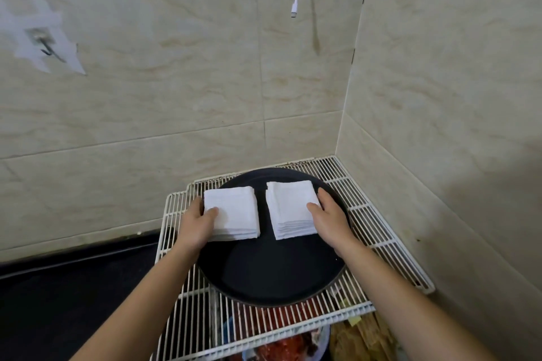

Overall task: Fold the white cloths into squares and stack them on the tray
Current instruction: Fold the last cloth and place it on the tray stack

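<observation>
1. We see the white cloths already folded into squares and piled in two stacks on the far half of a round dark tray (272,269). The left stack (234,214) and the right stack (289,211) sit side by side with a strip of bare tray between them.
2. The left stack lies close to the tray's left rim, and the right stack reaches toward its right rim. The layered edges of both face us.
3. Our left hand (195,223) grasps the left stack at its near left corner. The thumb (211,211) lies on top, and the other fingers curl round the stack's left side.
4. Our right hand (330,218) grasps the right stack at its right edge, thumb on top. The fingers (324,195) wrap the right side of the pile.
5. The near half of the tray holds nothing.
6. The tray rests on a white wire rack (381,231) pushed into the corner of two beige tiled walls (176,82).
7. Beneath the rack we make out a bowl of something red (281,346); what it is we cannot tell.
8. To the left of the rack runs a black bench (58,287) along the wall.
9. A white cable (296,0) hangs down in front of the back wall, and a small metal hook (44,44) is fixed to that wall far to the left.
</observation>
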Action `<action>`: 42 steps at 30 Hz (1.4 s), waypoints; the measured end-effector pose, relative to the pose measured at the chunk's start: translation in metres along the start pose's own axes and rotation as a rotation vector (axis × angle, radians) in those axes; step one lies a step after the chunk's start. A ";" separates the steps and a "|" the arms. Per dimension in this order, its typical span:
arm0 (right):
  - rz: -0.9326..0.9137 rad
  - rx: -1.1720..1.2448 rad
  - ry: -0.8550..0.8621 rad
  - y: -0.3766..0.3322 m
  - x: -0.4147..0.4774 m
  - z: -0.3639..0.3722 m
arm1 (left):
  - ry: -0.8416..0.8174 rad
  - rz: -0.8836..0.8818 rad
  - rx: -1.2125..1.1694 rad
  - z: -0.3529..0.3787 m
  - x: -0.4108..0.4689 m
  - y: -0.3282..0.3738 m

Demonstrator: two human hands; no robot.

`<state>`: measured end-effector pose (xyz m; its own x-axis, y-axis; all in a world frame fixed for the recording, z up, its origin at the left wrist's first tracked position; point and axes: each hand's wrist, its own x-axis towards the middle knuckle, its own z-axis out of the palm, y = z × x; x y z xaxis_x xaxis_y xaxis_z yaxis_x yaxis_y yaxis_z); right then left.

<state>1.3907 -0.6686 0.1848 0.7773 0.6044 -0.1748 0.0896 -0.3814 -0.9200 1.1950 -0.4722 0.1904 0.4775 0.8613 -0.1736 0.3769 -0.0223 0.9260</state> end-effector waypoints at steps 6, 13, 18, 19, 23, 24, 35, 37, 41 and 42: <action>-0.039 -0.010 0.024 -0.001 -0.009 0.008 | 0.016 -0.078 -0.150 0.009 -0.004 0.007; -0.039 0.012 0.096 0.000 -0.010 0.017 | -0.024 -0.139 -0.210 0.025 -0.001 0.013; -0.032 0.028 0.121 -0.003 -0.014 0.025 | -0.075 -0.138 -0.246 0.034 -0.003 0.012; -0.037 0.024 0.119 -0.004 -0.015 0.025 | -0.083 -0.146 -0.259 0.033 -0.002 0.011; -0.025 -0.023 0.123 0.000 -0.014 0.019 | -0.141 -0.171 -0.247 0.024 0.004 0.009; -0.060 -0.049 0.166 0.001 -0.016 0.017 | -0.112 -0.137 -0.170 0.020 0.007 0.009; -0.255 -0.087 -0.428 0.001 -0.045 0.054 | -0.497 0.242 0.578 0.031 0.080 0.083; -0.259 -0.086 -0.418 -0.001 -0.041 0.063 | -0.590 0.177 0.656 0.039 0.090 0.083; -0.235 -0.089 -0.386 -0.006 -0.030 0.067 | -0.672 0.110 0.725 0.044 0.100 0.081; -0.236 -0.090 -0.391 -0.005 -0.029 0.067 | -0.709 0.090 0.695 0.043 0.103 0.080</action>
<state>1.3254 -0.6374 0.1706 0.4378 0.8936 -0.0987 0.3029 -0.2500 -0.9197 1.3087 -0.4075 0.2321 0.8052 0.3448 -0.4824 0.5889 -0.5600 0.5827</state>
